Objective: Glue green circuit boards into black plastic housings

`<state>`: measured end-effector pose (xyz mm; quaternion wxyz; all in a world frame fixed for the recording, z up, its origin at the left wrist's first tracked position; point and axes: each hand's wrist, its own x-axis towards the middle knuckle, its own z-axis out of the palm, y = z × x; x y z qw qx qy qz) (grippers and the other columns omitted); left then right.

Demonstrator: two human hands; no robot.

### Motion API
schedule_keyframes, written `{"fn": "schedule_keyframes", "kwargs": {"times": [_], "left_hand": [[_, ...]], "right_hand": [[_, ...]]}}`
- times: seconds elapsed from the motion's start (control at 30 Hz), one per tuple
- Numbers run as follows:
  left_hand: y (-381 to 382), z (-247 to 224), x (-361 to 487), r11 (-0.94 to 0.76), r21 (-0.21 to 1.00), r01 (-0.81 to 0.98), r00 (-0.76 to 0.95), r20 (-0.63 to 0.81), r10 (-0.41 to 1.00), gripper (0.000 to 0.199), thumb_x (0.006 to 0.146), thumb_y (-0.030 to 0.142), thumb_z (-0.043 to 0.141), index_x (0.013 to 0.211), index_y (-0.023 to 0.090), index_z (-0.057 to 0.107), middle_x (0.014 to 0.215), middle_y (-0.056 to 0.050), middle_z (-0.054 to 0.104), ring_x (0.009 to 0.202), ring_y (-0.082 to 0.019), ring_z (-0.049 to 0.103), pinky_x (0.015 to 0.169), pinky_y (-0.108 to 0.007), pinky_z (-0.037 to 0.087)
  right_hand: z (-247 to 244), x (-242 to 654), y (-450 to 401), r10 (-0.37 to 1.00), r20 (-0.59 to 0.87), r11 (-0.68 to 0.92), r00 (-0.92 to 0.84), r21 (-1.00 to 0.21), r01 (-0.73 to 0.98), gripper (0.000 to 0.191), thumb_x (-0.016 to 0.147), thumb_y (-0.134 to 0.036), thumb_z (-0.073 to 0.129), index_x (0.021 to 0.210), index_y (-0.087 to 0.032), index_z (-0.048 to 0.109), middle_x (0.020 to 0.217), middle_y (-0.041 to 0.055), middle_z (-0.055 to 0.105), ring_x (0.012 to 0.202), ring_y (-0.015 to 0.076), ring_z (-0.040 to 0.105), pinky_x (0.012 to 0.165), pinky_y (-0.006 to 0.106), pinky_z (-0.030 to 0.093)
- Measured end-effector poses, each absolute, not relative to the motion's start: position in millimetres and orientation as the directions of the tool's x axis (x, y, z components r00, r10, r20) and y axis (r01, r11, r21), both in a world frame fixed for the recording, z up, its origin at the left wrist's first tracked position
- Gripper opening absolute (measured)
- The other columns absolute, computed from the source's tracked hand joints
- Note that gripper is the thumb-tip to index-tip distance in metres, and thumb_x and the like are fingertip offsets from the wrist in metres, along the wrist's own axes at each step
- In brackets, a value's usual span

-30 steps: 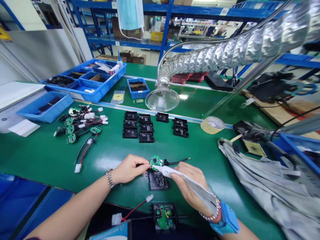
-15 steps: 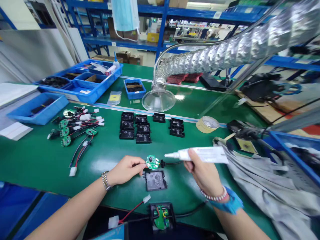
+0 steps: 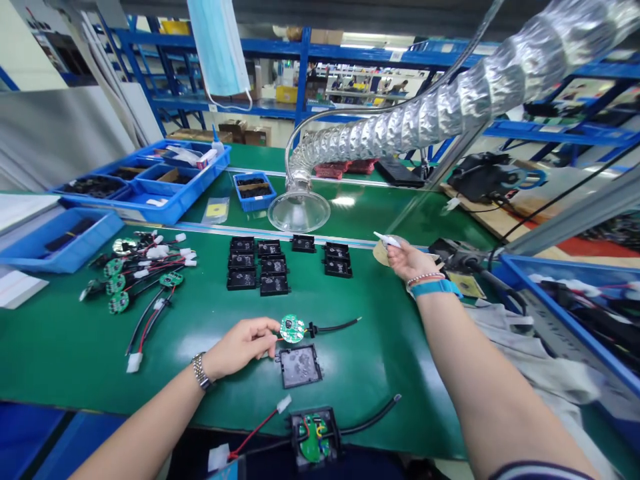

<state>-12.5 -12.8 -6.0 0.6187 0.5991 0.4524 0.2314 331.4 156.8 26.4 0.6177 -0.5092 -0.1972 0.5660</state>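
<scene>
A round green circuit board [image 3: 292,329] with a black cable is pinched at its left edge or wires by my left hand [image 3: 249,343]. Just below it lies an open black plastic case half [image 3: 301,367] with a smeared, greyish inside. My right hand [image 3: 411,261] is closed around a white glue tube [image 3: 389,240]; only its nozzle end shows, pointing left. Behind that hand a roll of tape [image 3: 381,253] is partly covered. At the front edge another black case [image 3: 316,437] holds a green board with a cable and red wires.
Several black case halves [image 3: 274,265] lie in groups mid-table. Wired circuit boards [image 3: 117,283] are heaped at left, near blue bins [image 3: 173,210]. A fume hood [image 3: 299,212] on a silver duct hangs over the bench. Grey cloth [image 3: 540,363] and a blue crate [image 3: 565,300] are at right.
My right hand has moved away from the circuit board, forward to the tape roll, with the glue tube. My left hand still has the board over the case half. The view has shifted somewhat.
</scene>
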Motion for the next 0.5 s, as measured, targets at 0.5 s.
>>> {"fn": "schedule_keyframes", "kwargs": {"times": [0.5], "left_hand": [[-20, -3, -19, -0.428, 0.793, 0.432, 0.616, 0.087, 0.783, 0.028, 0.088, 0.026, 0.038, 0.105, 0.02, 0.06, 0.085, -0.004, 0.061, 0.073, -0.012, 0.055, 0.068, -0.022, 0.044]], "right_hand": [[2, 237, 8, 0.661, 0.292, 0.708, -0.691, -0.55, 0.443, 0.021, 0.087, -0.026, 0.046, 0.095, -0.014, 0.062, 0.083, 0.0081, 0.062, 0.08, 0.0154, 0.057, 0.072, 0.029, 0.046]]}}
